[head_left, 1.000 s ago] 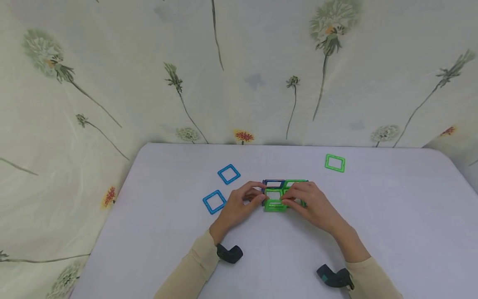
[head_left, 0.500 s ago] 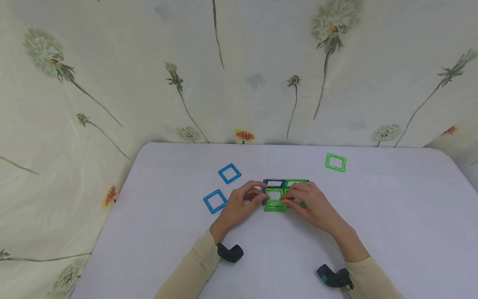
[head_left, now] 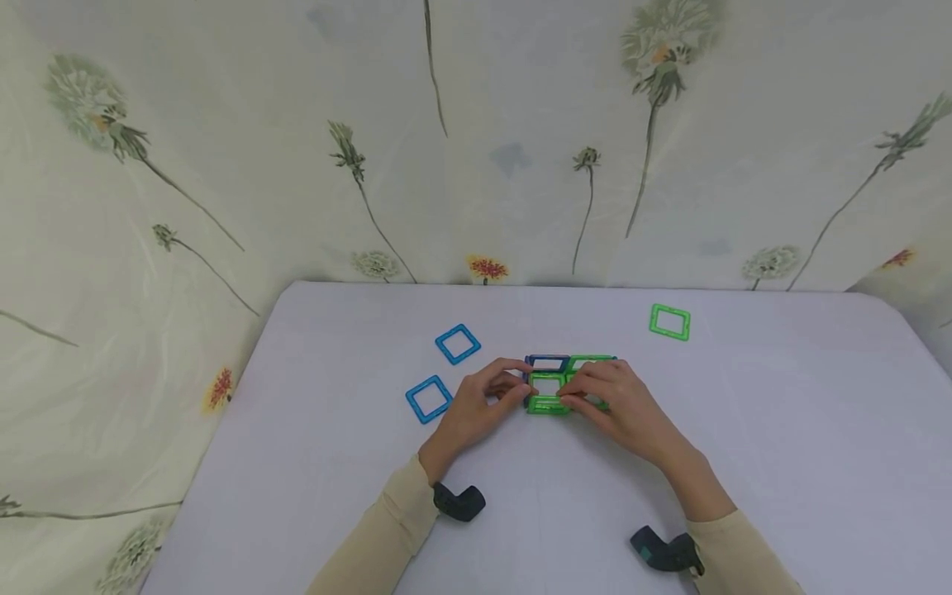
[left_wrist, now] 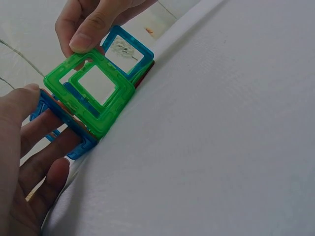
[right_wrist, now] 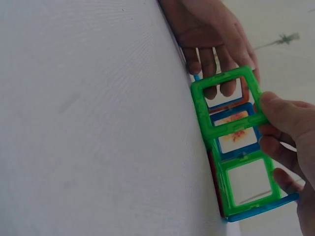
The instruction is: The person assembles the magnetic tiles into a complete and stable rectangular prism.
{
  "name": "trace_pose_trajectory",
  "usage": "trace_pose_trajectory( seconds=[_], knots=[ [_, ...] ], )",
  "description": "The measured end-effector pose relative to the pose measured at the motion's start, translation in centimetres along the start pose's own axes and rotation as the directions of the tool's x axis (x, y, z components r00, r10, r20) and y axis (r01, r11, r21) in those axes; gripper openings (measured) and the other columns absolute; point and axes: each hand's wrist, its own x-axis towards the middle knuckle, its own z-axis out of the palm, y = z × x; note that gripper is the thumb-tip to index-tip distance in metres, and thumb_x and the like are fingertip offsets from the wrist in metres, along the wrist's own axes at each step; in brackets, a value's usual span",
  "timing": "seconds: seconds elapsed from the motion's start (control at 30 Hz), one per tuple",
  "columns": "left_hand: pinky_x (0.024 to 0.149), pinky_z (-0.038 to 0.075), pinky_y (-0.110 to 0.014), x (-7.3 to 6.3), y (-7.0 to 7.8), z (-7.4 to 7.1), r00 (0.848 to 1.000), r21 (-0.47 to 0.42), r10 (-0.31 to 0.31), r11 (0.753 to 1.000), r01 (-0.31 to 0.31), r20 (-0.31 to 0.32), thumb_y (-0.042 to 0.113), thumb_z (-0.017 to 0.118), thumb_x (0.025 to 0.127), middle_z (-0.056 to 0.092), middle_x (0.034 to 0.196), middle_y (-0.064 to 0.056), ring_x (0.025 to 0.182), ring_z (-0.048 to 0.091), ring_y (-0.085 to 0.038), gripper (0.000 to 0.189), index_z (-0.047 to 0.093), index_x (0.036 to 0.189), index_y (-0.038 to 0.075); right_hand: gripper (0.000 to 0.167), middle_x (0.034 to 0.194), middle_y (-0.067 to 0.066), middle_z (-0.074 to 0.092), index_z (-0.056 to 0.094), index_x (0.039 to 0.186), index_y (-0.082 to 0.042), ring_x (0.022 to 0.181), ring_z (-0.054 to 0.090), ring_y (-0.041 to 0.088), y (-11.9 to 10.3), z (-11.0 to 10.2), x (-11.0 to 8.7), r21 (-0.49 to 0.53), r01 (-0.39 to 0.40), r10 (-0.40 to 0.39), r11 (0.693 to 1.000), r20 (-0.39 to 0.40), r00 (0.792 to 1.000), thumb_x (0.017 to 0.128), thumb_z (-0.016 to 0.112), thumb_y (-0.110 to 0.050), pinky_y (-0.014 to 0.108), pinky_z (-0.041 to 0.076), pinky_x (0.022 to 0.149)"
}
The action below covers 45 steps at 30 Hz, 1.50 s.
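Note:
A low box of magnetic tiles stands mid-table in the head view, with dark blue and green squares along its back. My left hand (head_left: 479,405) is at the box's left end, its thumb and fingers gripping a blue square tile (left_wrist: 87,140), as the left wrist view shows. At the front, my right hand (head_left: 621,413) pinches a green square tile (right_wrist: 199,105) by its upper right corner, between thumb and index finger. This tile leans close against the box front, overlapping another green tile behind it. Part of the box's right side is hidden behind my right hand.
Two loose blue square tiles lie left of the box, a farther one (head_left: 458,344) and a nearer one (head_left: 429,399). A loose green square tile (head_left: 670,322) lies at the back right. White cloth covers the table (head_left: 335,364), with a flower-printed curtain (head_left: 476,165) behind.
The lower edge of the green tile in my right hand has shifted slightly back toward the box. My left hand stays in place, and the loose tiles have not moved.

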Motion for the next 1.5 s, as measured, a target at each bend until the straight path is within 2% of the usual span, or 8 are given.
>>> trace_pose_trajectory(
  seconds=[0.2,0.57,0.93,1.5],
  knots=[
    [0.081,0.05,-0.023,0.04,-0.02,0.13,1.0,0.002,0.004,1.0,-0.004,-0.002,0.016,0.059,0.093,0.073,0.099,-0.007,0.088,0.067,-0.016,0.029,0.057,0.121,0.011,0.019,0.086,-0.01,0.064,0.071,0.086,-0.019,0.087,0.057,0.01,-0.01,-0.06,-0.1,0.003,-0.006,0.006,1.0,-0.007,1.0,0.071,0.08,-0.013,0.026,0.031,0.073],
    [0.076,0.05,-0.021,0.29,-0.16,-0.28,0.998,-0.009,0.059,0.998,-0.058,0.03,0.016,0.058,0.094,0.073,0.099,-0.009,0.086,0.067,-0.016,0.03,0.056,0.122,0.006,0.019,0.088,-0.009,0.064,0.071,0.089,-0.018,0.086,0.057,0.009,-0.08,-0.05,0.03,-0.004,-0.032,0.032,0.999,-0.006,0.999,0.072,0.079,-0.013,0.028,0.032,0.074],
    [0.079,0.051,-0.023,0.33,0.15,-0.31,0.999,-0.006,0.043,0.999,-0.043,0.033,0.016,0.057,0.094,0.073,0.1,-0.009,0.088,0.067,-0.016,0.03,0.056,0.123,0.007,0.023,0.089,-0.01,0.064,0.07,0.097,-0.015,0.082,0.059,0.004,-0.12,-0.04,0.08,0.013,-0.077,0.077,0.997,0.007,0.997,0.075,0.078,-0.015,0.028,0.033,0.075],
    [0.077,0.05,-0.022,0.15,-0.08,-0.24,0.999,-0.02,0.034,0.999,-0.034,0.039,0.017,0.057,0.095,0.072,0.099,-0.01,0.085,0.066,-0.019,0.03,0.055,0.123,0.006,0.021,0.09,-0.01,0.064,0.07,0.094,-0.018,0.085,0.059,0.004,0.03,0.26,-0.09,0.03,-0.076,0.076,0.997,0.013,0.997,0.075,0.078,-0.014,0.029,0.035,0.076]
  ],
)
